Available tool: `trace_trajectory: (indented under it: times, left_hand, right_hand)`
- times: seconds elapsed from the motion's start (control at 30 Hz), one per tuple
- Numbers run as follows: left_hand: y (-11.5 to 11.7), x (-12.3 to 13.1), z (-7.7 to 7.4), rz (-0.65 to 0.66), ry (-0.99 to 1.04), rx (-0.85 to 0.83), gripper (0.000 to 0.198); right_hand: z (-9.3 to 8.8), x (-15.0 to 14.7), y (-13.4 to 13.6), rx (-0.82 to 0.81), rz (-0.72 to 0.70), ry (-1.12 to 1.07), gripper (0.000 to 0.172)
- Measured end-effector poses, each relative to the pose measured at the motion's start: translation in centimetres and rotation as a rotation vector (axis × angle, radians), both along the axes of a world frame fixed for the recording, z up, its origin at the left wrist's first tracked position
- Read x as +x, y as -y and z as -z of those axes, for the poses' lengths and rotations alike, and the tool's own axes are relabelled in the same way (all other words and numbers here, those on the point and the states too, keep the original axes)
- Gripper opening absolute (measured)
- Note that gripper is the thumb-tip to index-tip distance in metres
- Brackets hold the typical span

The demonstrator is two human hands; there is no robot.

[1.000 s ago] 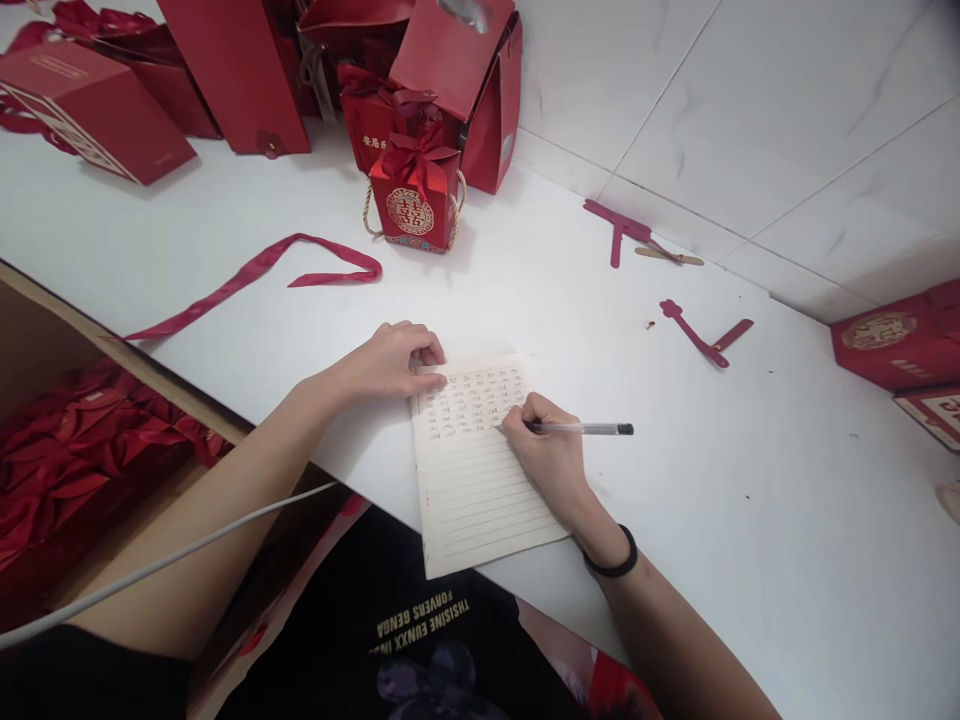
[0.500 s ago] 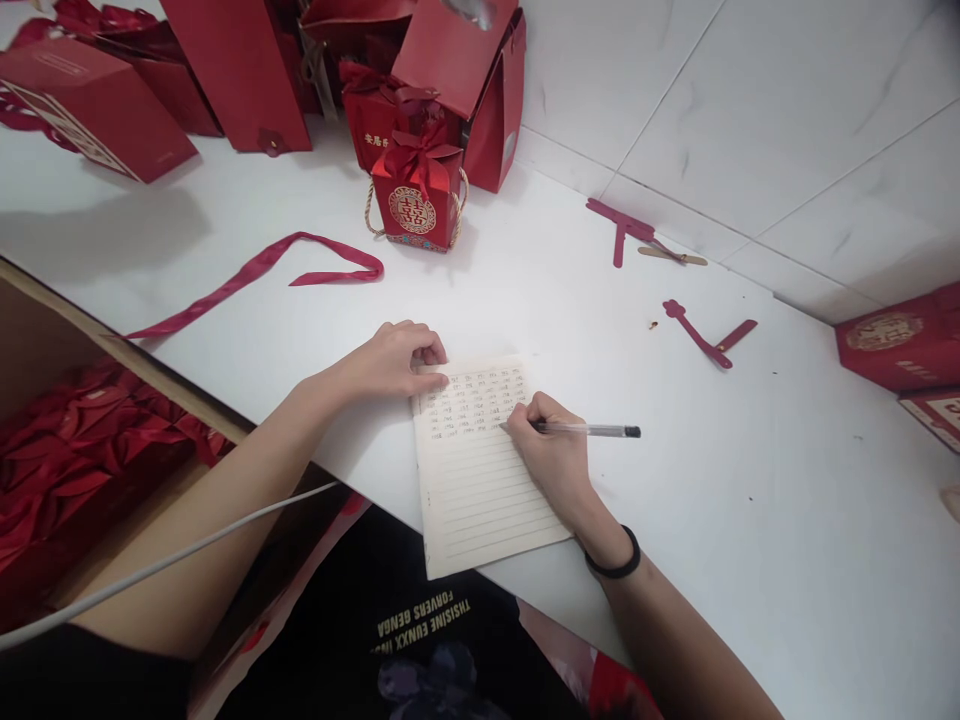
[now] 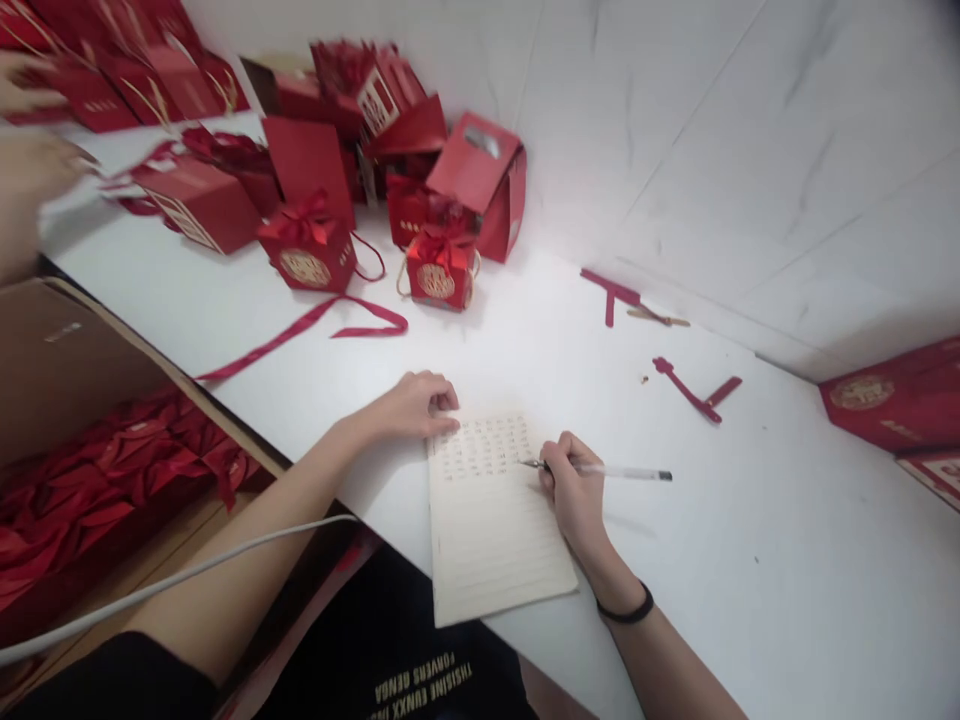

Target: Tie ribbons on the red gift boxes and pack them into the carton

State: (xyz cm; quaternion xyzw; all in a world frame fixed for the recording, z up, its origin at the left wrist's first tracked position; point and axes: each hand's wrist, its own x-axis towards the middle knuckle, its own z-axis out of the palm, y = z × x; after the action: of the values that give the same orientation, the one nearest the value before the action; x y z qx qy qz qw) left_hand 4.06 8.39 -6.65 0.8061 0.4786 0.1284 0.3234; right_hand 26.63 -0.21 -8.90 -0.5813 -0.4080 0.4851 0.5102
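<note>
A lined notepad [image 3: 495, 550], its upper rows filled with small handwriting, lies at the table's front edge. At its upper left corner rests my left hand [image 3: 420, 405], fingers loosely curled and thumb apart, the thumb touching the pad's edge. My right hand [image 3: 577, 490] grips a clear pen [image 3: 630, 473] with a black end cap; its tip points at the written rows and looks slightly above the paper.
Red gift boxes with bows, one box [image 3: 307, 250] and a smaller box [image 3: 442, 270], stand behind a loose red ribbon [image 3: 277, 340]. Red strips [image 3: 690, 390] lie at right. A carton [image 3: 82, 340] holds red bows. Another person's arm [image 3: 30, 190] reaches in at left.
The view has swung up and left. Another red box now stands beside the small one, and another person's arm has come into view. My pen tip has risen slightly.
</note>
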Motion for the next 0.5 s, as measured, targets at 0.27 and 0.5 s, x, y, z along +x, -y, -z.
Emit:
trace_trajectory:
  times: [0.27,0.5]
  left_hand:
    - [0.6,-0.4,0.9,-0.101,0.202,-0.114,0.012]
    - [-1.8,-3.8,0.7,-0.771,0.477,0.175,0.034]
  right_hand:
    - [1.0,-0.2,-0.5,-0.064,-0.084,0.004,0.044]
    - [1.4,-1.4,-0.1,-0.084,-0.01,-0.02,0.066]
